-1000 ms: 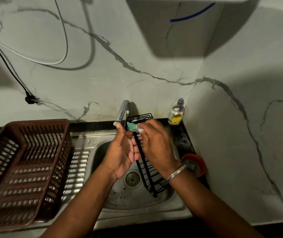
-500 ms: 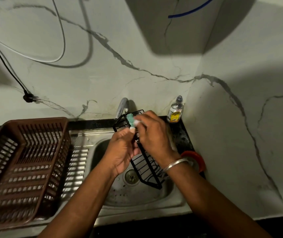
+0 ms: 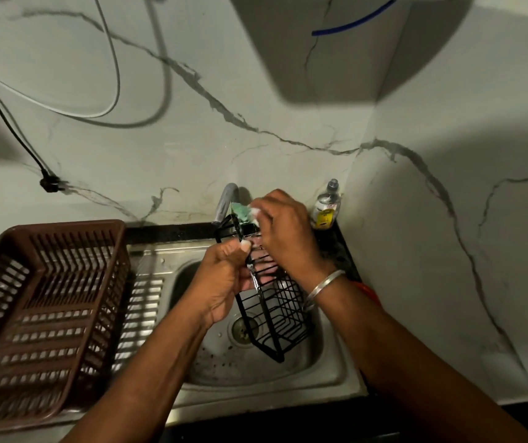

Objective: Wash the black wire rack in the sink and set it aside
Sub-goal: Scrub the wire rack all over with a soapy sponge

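In the head view, we are holding the rack [image 3: 277,318] tilted over the sink [image 3: 333,369] in the middle of the frame. Its lower end is hanging low in the basin near the drain and its upper end is reaching up toward the tap [image 3: 228,199]. We are judging that the tilt is there so that water and suds are draining into the basin rather than outside it.

Our left hand [image 3: 224,279] is gripping the rack's side bar, fingers curled round the wire, steadying it against the push of the scrubbing. Our right hand [image 3: 288,231] is pinching a green scrubber [image 3: 240,212] in its fingers and pressing it on the rack's upper end, just beside the tap. Whether water is running, we cannot tell.

We are reckoning that the washing is in hand and the setting aside is not yet begun. At lower left the brown basket [image 3: 48,314] is standing beside the sink, likely the place for the washed rack. A bottle [image 3: 327,207] is standing in the corner, right of the tap.
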`<action>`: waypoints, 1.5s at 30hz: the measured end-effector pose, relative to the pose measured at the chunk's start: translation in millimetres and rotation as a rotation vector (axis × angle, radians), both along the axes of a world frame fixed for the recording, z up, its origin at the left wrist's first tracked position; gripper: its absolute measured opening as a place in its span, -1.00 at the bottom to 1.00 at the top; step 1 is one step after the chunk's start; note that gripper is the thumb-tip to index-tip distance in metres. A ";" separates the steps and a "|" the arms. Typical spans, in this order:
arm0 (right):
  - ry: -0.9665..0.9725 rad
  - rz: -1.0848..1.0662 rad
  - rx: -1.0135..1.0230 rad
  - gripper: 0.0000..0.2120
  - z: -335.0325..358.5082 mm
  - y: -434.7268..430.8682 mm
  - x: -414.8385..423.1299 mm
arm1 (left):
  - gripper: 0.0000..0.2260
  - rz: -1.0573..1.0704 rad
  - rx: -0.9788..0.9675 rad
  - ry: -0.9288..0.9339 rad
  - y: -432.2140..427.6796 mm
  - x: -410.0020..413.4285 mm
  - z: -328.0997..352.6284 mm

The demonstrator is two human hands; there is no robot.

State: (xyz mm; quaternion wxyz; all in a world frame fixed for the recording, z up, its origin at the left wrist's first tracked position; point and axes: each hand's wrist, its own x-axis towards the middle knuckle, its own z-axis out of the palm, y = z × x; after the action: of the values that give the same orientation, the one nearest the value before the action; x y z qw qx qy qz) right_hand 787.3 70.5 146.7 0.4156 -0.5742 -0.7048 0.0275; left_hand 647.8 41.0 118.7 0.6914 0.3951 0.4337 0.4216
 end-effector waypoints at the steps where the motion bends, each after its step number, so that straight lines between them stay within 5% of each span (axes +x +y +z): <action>1: 0.041 -0.057 0.000 -0.86 0.1 0.9 1.0 | -0.77 -0.001 -0.002 0.004 -0.3 0.1 0.2; 12: -0.042 0.091 -0.111 -0.81 -9.6 -32.3 1.1 | -0.78 0.056 -0.009 -0.082 0.6 -4.7 0.6; 27: -0.031 0.033 -0.049 -0.78 -19.1 -48.9 5.1 | -0.73 0.053 -0.041 -0.109 4.9 -8.0 6.4; 31: -0.103 0.260 0.010 -0.74 -22.8 -66.9 -3.3 | -0.75 0.096 -0.069 -0.096 8.7 -14.4 8.2; 34: -0.045 0.110 0.007 -0.78 -24.2 -62.5 -3.5 | -0.73 0.080 -0.076 -0.122 6.3 -12.4 13.4; 38: -0.138 0.321 0.031 -0.76 -28.5 -69.9 -7.9 | -0.73 0.090 -0.107 -0.128 7.8 -15.0 16.7; 41: -0.103 0.131 0.003 -0.72 -25.6 -67.3 -0.7 | -0.75 0.064 -0.115 -0.098 8.5 -14.8 16.4; 45: -0.185 0.293 0.020 -0.71 -35.7 -76.1 4.0 | -0.73 0.064 -0.125 -0.117 7.8 -14.5 23.6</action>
State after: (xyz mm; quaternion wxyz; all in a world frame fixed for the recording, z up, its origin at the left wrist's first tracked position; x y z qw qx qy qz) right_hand 791.3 -5.7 111.0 0.3463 -0.4613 -0.8164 0.0278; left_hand 633.3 48.9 142.3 0.7251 0.3118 0.4305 0.4379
